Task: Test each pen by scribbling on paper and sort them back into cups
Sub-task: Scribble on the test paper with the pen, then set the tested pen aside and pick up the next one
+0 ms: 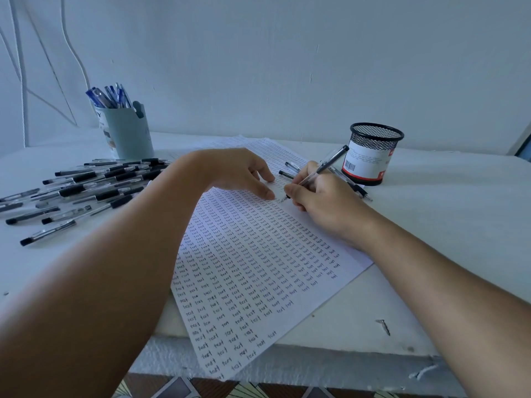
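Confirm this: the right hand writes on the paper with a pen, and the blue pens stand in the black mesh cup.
Wrong cup. The head view shows the blue pens standing in the pale green cup. The right hand does write on the paper with a pen.

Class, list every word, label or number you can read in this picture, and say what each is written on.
"test", handwritten again and again in rows across the paper.
"Y", one letter at the pale cup's left edge; the rest is hidden.
Mesh cup label: a barcode and small print, too blurred to read.
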{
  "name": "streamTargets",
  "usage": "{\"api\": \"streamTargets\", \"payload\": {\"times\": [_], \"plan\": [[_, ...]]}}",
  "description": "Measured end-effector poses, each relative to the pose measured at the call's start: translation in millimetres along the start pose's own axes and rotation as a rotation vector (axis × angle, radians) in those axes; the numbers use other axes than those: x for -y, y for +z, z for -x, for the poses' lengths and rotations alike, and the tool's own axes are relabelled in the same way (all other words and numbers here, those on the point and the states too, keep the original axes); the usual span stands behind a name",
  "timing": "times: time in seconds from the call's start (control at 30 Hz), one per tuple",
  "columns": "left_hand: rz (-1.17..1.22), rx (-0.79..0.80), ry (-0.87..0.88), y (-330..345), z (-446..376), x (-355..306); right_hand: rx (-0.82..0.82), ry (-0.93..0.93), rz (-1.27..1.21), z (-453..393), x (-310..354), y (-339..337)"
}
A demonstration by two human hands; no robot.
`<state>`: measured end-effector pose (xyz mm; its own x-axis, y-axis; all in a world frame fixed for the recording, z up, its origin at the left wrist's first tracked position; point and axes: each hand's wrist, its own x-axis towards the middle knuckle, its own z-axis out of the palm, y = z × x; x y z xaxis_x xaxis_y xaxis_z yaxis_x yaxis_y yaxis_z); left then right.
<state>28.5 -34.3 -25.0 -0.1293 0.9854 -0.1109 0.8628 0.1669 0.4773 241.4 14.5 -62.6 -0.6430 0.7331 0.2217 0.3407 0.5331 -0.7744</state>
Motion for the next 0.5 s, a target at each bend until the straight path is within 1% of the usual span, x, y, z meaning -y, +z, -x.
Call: {"api": "streamTargets", "payload": {"times": [0.17, 0.3, 0.37, 0.43, 0.5], "plan": [[0.010, -0.004, -0.001, 0.1, 0.0, 0.0, -0.024, 0.020, -0.053, -0.4, -0.5, 0.8], [0.006, -0.006, -0.006, -0.1, 0.8, -1.1, -0.014, 0.006, -0.019, -0.4, 0.6, 1.1], [0.006, -0.002, -0.011, -0.3, 1.3, -1.5, -0.035, 0.009, -0.020, -0.7, 0.0, 1.4], [0.000, -0.002, -0.011, -0.4, 2.0, -1.4, -0.093, 0.022, -0.144, -0.7, 0.4, 0.4], [-0.011, -0.003, -0.011, -0.7, 2.6, -1.6, -0.176, -0.006, -0.379, -0.5, 2.1, -2.2]]}}
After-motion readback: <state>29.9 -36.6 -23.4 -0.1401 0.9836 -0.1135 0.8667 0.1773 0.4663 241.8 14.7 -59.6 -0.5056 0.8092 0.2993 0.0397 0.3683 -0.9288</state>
